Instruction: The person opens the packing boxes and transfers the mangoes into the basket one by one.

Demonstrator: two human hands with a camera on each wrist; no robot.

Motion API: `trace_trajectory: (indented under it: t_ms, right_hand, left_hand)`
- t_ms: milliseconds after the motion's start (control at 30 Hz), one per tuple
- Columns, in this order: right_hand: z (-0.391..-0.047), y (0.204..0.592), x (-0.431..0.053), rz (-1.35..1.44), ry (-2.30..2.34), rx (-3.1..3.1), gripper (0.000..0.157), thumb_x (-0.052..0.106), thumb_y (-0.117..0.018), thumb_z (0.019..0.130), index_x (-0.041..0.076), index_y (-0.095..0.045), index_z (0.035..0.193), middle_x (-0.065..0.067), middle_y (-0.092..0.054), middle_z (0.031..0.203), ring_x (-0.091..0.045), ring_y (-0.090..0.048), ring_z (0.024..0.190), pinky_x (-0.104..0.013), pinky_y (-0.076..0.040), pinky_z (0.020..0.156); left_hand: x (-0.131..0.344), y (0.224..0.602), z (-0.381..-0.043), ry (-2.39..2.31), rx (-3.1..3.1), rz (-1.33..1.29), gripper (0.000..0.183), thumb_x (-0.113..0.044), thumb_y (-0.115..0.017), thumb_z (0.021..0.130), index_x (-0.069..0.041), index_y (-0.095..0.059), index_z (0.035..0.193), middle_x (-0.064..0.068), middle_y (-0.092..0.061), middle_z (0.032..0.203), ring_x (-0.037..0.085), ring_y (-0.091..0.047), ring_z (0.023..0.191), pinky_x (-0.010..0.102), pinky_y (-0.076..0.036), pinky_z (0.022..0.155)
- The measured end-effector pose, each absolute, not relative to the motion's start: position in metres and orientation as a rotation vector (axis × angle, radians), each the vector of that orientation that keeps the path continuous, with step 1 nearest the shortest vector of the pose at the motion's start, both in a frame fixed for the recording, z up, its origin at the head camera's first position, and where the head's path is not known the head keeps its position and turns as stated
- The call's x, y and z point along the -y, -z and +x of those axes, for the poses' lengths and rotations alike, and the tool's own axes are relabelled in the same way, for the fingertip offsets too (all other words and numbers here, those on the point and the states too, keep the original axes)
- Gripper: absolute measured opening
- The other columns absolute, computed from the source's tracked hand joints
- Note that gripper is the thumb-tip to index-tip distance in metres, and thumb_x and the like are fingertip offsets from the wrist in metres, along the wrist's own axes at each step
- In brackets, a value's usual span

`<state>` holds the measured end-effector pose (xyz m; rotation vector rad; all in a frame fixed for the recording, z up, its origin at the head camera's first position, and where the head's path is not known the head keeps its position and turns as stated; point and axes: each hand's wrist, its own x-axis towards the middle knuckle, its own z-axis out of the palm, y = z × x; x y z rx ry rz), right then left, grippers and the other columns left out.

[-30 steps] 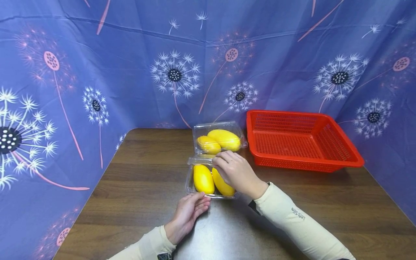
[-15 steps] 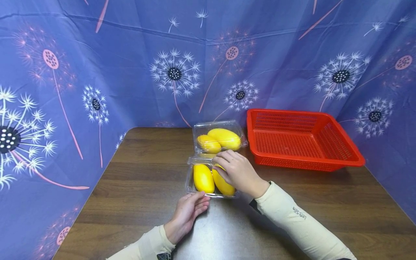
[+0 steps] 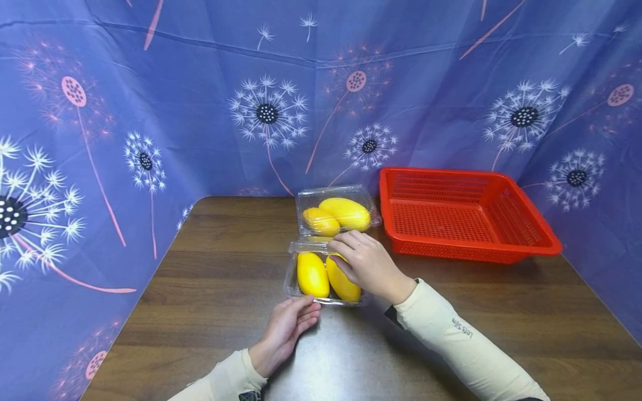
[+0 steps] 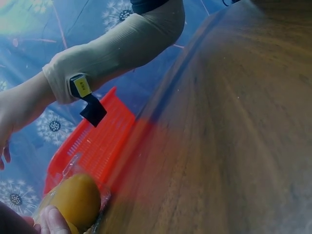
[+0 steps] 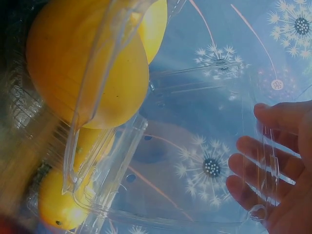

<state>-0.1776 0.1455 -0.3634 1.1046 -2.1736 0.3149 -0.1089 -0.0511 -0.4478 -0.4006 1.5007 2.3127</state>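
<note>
The head view is evenly and brightly lit from above and in front; a pale sheen is seen on the tabletop (image 3: 351, 356) just below the left grip (image 3: 283, 331), and soft shadows are cast under both forearms. The cloth backdrop (image 3: 200, 111) is bowed by wide-angle distortion toward the edges. The left wrist view is dimmer and bluish, and the tabletop (image 4: 234, 146) is smeared by motion blur. In the right wrist view, glare is thrown off the clear clamshell lid (image 5: 195, 126) beside the right grip (image 5: 273, 180), and the mangoes (image 5: 87, 63) are blurred at close range.
</note>
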Motion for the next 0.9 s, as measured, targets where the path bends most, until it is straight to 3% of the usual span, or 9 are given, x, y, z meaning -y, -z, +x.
trace_trajectory:
  t_ms: [367, 900]
  right_hand:
    - [-0.178, 0.363, -0.145, 1.102, -0.309, 2.167, 0.034, 0.013, -0.082, 0.075, 0.006, -0.071, 0.107, -0.005, -0.073, 0.1, -0.023, -0.066, 0.091, -0.036, -0.057, 0.083]
    - [-0.178, 0.362, -0.145, 1.114, -0.302, 2.174, 0.033, 0.013, -0.082, 0.075, 0.006, -0.072, 0.106, -0.005, -0.074, 0.1, -0.022, -0.066, 0.089, -0.035, -0.057, 0.079]
  left_hand:
    - [0.061, 0.446, -0.108, -2.283, -1.505, -0.376, 0.017, -0.014, -0.06, 0.094, -0.002, -0.057, 0.106, -0.001, -0.072, 0.08, 0.006, -0.069, 0.073, 0.021, -0.059, 0.074]
    - [0.074, 0.443, -0.114, -2.339, -1.621, -0.535, 0.01, -0.015, -0.06, 0.092, -0.008, -0.053, 0.096, -0.004, -0.061, 0.074, 0.007, -0.059, 0.063, 0.02, -0.054, 0.063]
